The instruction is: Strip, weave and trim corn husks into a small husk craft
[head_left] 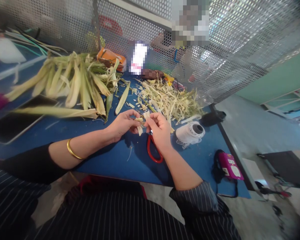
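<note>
Left hand (122, 126) and right hand (160, 130) nearly closed, fingertips pinching pale husk strip (140, 130), probably corn, over counter (192, 166) near red-handled scissors (157, 161). I'd pinch lightly, fingertips close together; pulling hard could split the fibre.

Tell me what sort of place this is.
Probably a small craft workshop: a blue worktable holds long, pale husks and a heap of cut strips, with a spool of white thread and what look like red-handled scissors nearby.

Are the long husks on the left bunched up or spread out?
Spread out: the long husks fan across the blue table, their lower ends pointing different ways.
</note>
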Action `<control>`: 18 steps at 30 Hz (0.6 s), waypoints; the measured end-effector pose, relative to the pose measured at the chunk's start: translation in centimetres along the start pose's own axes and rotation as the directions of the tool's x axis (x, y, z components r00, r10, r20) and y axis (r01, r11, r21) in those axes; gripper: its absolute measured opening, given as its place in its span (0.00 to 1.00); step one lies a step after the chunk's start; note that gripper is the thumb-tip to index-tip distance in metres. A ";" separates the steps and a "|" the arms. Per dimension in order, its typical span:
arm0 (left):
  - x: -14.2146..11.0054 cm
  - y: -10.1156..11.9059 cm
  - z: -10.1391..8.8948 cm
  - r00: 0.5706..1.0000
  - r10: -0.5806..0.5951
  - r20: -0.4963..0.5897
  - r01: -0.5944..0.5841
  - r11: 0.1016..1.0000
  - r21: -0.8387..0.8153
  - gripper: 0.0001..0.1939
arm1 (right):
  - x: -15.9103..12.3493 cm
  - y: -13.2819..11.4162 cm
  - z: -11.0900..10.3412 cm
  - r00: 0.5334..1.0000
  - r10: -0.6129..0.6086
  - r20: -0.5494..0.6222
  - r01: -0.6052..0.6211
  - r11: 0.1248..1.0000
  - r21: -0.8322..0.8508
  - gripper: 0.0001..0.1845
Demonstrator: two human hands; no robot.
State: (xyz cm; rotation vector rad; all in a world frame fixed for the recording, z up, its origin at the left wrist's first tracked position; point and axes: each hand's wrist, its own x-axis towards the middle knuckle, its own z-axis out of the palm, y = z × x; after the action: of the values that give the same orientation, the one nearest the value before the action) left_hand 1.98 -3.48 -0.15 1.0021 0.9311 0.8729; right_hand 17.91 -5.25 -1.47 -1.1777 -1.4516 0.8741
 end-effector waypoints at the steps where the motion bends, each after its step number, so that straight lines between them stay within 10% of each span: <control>1: 0.0 0.1 0.0 1.000 -0.015 0.000 0.015 1.000 -0.018 0.11 | -0.1 -0.1 0.0 1.000 -0.018 0.006 0.018 0.999 -0.044 0.05; 10: 0.3 -0.1 -0.4 0.997 -0.082 0.001 0.081 0.990 -0.115 0.09 | -0.6 -0.2 -0.3 0.928 -0.366 0.075 0.354 0.796 -0.491 0.07; 18: 0.3 -0.2 -0.4 0.996 -0.087 -0.002 0.086 0.989 -0.120 0.08 | -0.6 0.7 -1.1 0.822 -0.464 0.330 0.498 0.307 -0.811 0.14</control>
State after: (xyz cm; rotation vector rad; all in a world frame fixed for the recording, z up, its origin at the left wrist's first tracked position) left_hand 1.77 -3.14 -0.55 0.8503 0.9109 0.8492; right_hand 19.10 -5.70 -2.06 -1.2722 -2.2353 -0.4250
